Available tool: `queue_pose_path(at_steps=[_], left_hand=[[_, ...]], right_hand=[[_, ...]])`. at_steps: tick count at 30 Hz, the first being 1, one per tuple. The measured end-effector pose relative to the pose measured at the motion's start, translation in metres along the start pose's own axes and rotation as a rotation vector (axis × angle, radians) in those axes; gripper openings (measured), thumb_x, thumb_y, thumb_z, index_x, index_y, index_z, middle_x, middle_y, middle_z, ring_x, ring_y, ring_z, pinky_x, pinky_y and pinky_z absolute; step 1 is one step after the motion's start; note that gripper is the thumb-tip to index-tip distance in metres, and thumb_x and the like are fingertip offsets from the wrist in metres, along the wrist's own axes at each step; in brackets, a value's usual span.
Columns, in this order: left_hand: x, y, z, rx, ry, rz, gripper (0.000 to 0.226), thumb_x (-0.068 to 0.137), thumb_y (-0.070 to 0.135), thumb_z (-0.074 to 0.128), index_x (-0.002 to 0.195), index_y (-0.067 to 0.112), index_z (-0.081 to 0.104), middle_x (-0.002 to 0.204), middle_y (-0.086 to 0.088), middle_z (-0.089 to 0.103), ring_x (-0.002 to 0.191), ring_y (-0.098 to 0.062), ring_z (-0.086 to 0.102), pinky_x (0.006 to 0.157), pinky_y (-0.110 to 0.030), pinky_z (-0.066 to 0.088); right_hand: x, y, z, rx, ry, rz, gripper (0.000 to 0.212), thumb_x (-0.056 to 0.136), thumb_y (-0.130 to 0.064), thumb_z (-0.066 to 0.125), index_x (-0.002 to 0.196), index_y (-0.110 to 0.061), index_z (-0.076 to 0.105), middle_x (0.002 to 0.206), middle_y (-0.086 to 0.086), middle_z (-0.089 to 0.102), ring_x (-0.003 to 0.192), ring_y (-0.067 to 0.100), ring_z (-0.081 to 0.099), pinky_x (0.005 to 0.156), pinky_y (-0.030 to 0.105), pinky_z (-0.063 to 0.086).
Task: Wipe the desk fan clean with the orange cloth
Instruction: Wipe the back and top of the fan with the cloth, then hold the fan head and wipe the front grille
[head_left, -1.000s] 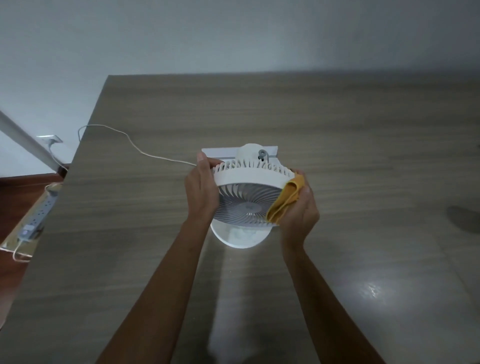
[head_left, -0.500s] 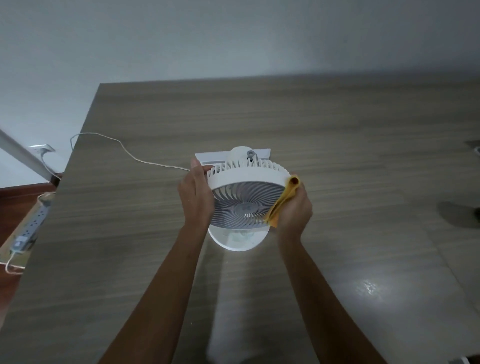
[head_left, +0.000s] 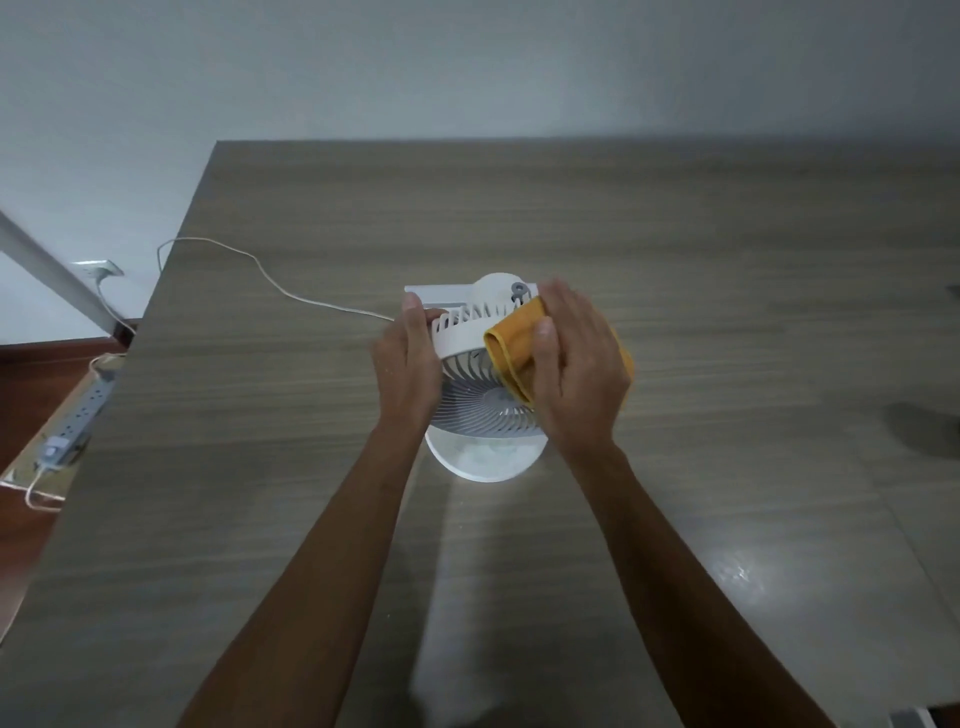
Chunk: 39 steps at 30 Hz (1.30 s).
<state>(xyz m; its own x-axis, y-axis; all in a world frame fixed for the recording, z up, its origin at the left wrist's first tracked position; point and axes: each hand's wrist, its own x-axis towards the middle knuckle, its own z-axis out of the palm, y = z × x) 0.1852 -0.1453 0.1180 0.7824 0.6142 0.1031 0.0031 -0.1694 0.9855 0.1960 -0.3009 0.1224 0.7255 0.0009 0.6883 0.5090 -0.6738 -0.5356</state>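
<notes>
A white desk fan (head_left: 470, 387) stands on its round base in the middle of the wooden table (head_left: 675, 260), its grille tilted up toward me. My left hand (head_left: 408, 366) grips the fan's left rim and holds it steady. My right hand (head_left: 579, 369) presses the folded orange cloth (head_left: 514, 345) against the upper right of the rim and grille. The right side of the fan is hidden under that hand and the cloth.
A white cable (head_left: 270, 275) runs from the fan's back across the table to its left edge. A flat white object (head_left: 436, 296) lies just behind the fan. Off the table at left a power strip (head_left: 78, 415) rests on the floor.
My right hand has slid the cloth from the fan's right side up onto its top right rim, now covering more of the grille. My left hand keeps its hold.
</notes>
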Motion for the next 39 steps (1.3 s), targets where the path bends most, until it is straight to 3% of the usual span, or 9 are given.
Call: queue_pose_path(at_steps=[4,9,13,20,24,27,31,35,39], left_hand=[[-0.008,0.007,0.003,-0.027,0.008,0.023,0.049,0.095,0.056,0.03,0.063,0.046,0.065,0.064,0.029,0.067,0.069,0.009,0.064,0.061,-0.007,0.043],[-0.01,0.003,-0.004,-0.055,0.006,-0.002,0.051,0.099,0.051,0.032,0.063,0.042,0.068,0.066,0.021,0.07,0.069,0.005,0.066,0.064,-0.013,0.046],[-0.006,0.006,-0.002,-0.035,-0.028,-0.026,0.055,0.097,0.055,0.028,0.061,0.046,0.068,0.066,0.027,0.069,0.069,0.011,0.063,0.06,-0.002,0.041],[0.002,-0.003,-0.004,0.037,-0.028,0.01,0.051,0.1,0.051,0.028,0.077,0.034,0.071,0.075,0.014,0.071,0.076,0.0,0.067,0.068,-0.016,0.046],[0.008,-0.009,-0.004,0.067,0.0,0.104,0.065,0.097,0.058,0.02,0.065,0.031,0.069,0.066,0.007,0.071,0.067,-0.001,0.066,0.065,-0.018,0.05],[0.009,-0.015,-0.004,0.105,-0.005,0.187,0.082,0.092,0.066,0.012,0.071,0.015,0.073,0.069,-0.006,0.072,0.07,-0.016,0.069,0.073,-0.038,0.055],[0.004,-0.021,-0.003,0.09,-0.046,0.301,0.081,0.079,0.079,0.008,0.067,0.027,0.069,0.069,-0.002,0.071,0.061,-0.006,0.066,0.063,-0.029,0.052],[0.0,-0.042,-0.012,-0.01,-0.1,0.378,0.071,0.084,0.077,0.018,0.105,0.035,0.072,0.106,0.004,0.073,0.097,-0.008,0.067,0.092,-0.039,0.051],[-0.008,-0.074,-0.022,-0.056,-0.139,0.491,0.057,0.088,0.07,0.035,0.12,0.032,0.063,0.113,0.013,0.067,0.104,0.0,0.062,0.089,-0.03,0.051]], right_hand=[[-0.015,0.012,-0.002,0.172,0.117,0.321,0.039,0.102,-0.035,0.039,0.131,-0.023,0.063,0.136,-0.006,0.062,0.129,0.006,0.054,0.109,0.03,0.044],[-0.037,0.031,-0.006,0.459,0.004,1.218,0.051,0.099,-0.057,0.033,0.107,-0.024,0.072,0.115,0.005,0.071,0.105,0.023,0.066,0.089,0.035,0.049],[-0.039,0.031,-0.014,0.593,-0.109,1.336,0.063,0.095,-0.069,0.029,0.1,-0.022,0.071,0.105,0.006,0.074,0.095,0.023,0.069,0.082,0.035,0.055],[-0.028,-0.002,-0.018,0.251,-0.069,0.657,0.057,0.101,-0.049,0.023,0.147,-0.023,0.043,0.149,0.003,0.049,0.138,0.02,0.043,0.117,0.045,0.034],[-0.01,-0.009,-0.007,0.118,-0.003,0.134,0.046,0.106,-0.03,0.032,0.138,-0.005,0.053,0.139,0.01,0.058,0.131,0.026,0.05,0.111,0.046,0.039],[-0.013,0.009,0.0,0.154,0.078,-0.006,0.043,0.105,-0.03,0.039,0.138,-0.007,0.052,0.136,0.007,0.06,0.123,0.023,0.055,0.106,0.034,0.043],[-0.025,0.032,0.003,0.263,0.303,-0.16,0.025,0.097,-0.019,0.063,0.114,0.0,0.06,0.122,0.012,0.065,0.112,0.017,0.061,0.094,0.013,0.044],[-0.034,0.037,0.008,0.188,0.472,-0.367,0.013,0.092,-0.009,0.07,0.099,0.003,0.067,0.112,0.019,0.065,0.109,0.023,0.061,0.1,0.011,0.04],[-0.051,0.038,-0.002,0.09,0.585,-0.442,0.012,0.093,-0.01,0.069,0.097,0.002,0.069,0.102,0.02,0.065,0.097,0.031,0.062,0.097,0.008,0.037]])
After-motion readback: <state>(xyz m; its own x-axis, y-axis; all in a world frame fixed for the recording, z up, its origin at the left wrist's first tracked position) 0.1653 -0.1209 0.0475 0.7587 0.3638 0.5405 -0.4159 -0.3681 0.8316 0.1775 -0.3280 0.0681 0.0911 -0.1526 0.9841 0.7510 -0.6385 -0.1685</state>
